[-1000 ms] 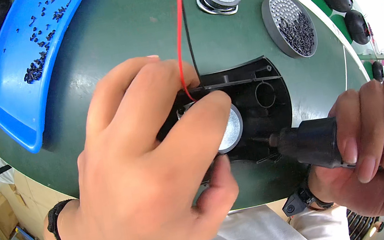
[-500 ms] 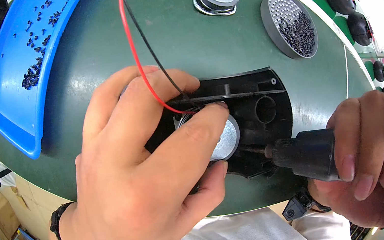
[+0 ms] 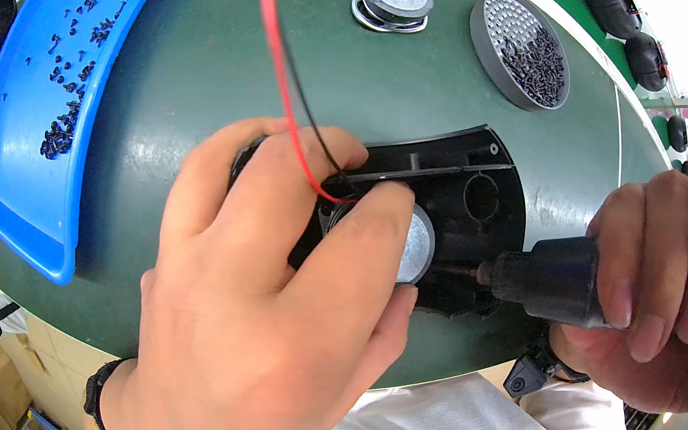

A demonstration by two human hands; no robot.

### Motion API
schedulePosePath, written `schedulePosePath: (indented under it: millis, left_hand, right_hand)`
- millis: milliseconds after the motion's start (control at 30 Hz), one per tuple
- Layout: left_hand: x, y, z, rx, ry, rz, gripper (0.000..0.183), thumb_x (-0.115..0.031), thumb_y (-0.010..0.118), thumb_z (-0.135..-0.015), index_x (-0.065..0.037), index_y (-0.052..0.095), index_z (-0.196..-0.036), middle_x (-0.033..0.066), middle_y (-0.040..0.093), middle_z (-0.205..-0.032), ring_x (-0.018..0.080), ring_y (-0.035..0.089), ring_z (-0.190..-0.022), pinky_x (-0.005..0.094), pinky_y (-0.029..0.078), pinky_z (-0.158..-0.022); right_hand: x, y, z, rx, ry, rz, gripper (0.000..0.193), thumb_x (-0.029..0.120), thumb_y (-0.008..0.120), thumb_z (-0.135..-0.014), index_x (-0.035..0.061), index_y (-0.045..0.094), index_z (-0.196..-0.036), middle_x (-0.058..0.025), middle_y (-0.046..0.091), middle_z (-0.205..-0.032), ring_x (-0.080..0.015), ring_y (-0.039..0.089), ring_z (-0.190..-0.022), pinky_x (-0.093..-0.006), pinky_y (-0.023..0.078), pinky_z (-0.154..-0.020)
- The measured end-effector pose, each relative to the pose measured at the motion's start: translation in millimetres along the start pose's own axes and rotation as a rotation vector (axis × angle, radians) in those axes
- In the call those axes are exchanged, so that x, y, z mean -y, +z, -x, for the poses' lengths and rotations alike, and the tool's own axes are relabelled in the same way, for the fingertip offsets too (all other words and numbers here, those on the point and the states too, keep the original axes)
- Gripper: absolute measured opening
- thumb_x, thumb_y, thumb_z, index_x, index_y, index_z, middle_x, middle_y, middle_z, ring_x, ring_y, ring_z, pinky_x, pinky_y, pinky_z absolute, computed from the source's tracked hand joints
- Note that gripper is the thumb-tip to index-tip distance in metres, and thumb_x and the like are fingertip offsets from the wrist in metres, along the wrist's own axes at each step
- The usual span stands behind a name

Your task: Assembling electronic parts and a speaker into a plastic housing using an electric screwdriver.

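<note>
My left hand (image 3: 261,316) is closed over a black plastic housing (image 3: 502,231), its fingers bent round a round speaker (image 3: 418,248) seated in it. The fingers hide much of the speaker and the housing's left part. A red wire (image 3: 283,73) and a black wire (image 3: 305,105) rise from beside the speaker between the fingers. My right hand (image 3: 664,274) grips a black electric screwdriver (image 3: 549,278). Its bit points left into the housing, by the speaker's lower right rim. Whether a screw sits under the tip cannot be made out.
A blue tray (image 3: 12,193) with scattered black screws lies at the left. Toward the back stand a loose speaker (image 3: 396,1) and a grey round dish (image 3: 490,60) of black screws. Black housings (image 3: 610,2) are beyond the white table edge, far right.
My left hand, the housing and the speaker have shifted slightly right. The wires have swung right as well. The screwdriver stays nearly where it was, its bit still by the speaker rim.
</note>
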State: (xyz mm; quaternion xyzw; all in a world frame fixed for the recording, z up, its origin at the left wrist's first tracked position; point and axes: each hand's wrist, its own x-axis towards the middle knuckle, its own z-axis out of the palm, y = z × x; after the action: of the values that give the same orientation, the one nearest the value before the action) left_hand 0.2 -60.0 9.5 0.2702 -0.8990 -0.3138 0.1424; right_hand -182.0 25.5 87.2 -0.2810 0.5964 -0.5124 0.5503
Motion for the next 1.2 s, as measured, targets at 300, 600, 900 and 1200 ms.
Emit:
schedulePosePath:
  millis: [300, 600, 900, 1200]
  left_hand:
    - [0, 1, 2, 0.013, -0.021, 0.004, 0.051, -0.01, 0.077, -0.053, -0.004, 0.067, -0.103, 0.0185, 0.058, -0.113, 0.0392, 0.054, -0.108, 0.0484, 0.042, -0.098]
    - [4, 1, 1, 0.03, 0.016, 0.0, 0.051, -0.013, 0.077, -0.055, -0.004, 0.066, -0.104, 0.0182, 0.058, -0.114, 0.0397, 0.054, -0.107, 0.0488, 0.042, -0.097]
    - [1, 3, -2, 0.015, 0.018, 0.024, 0.051, -0.013, 0.079, -0.055, -0.003, 0.066, -0.102, 0.0182, 0.059, -0.113, 0.0389, 0.054, -0.105, 0.0488, 0.043, -0.095]
    - [-4, 6, -4, -0.011, 0.031, -0.042, 0.051, -0.01, 0.079, -0.051, -0.003, 0.067, -0.1, 0.0179, 0.059, -0.11, 0.0379, 0.057, -0.1, 0.0499, 0.043, -0.097]
  right_hand:
    - [-4, -15, 2, 0.077, -0.073, -0.025, 0.028, -0.011, 0.06, -0.086, 0.0099, 0.043, -0.078, -0.0048, 0.05, -0.064, -0.0159, 0.053, -0.065, -0.0272, 0.055, -0.083]
    - [-1, -8, 0, 0.03, -0.055, -0.041, 0.03, -0.014, 0.059, -0.085, 0.0099, 0.042, -0.078, -0.0045, 0.049, -0.063, -0.0156, 0.052, -0.064, -0.0259, 0.054, -0.081]
    - [1, -14, -1, 0.096, 0.026, 0.002, 0.029, -0.014, 0.06, -0.084, 0.0073, 0.041, -0.081, -0.0052, 0.049, -0.067, -0.0171, 0.053, -0.068, -0.0301, 0.058, -0.088]
    - [-22, -18, -1, 0.096, -0.246, -0.131, 0.024, -0.004, 0.053, -0.093, 0.0086, 0.043, -0.075, -0.0068, 0.05, -0.065, -0.0149, 0.053, -0.064, -0.0239, 0.054, -0.072]
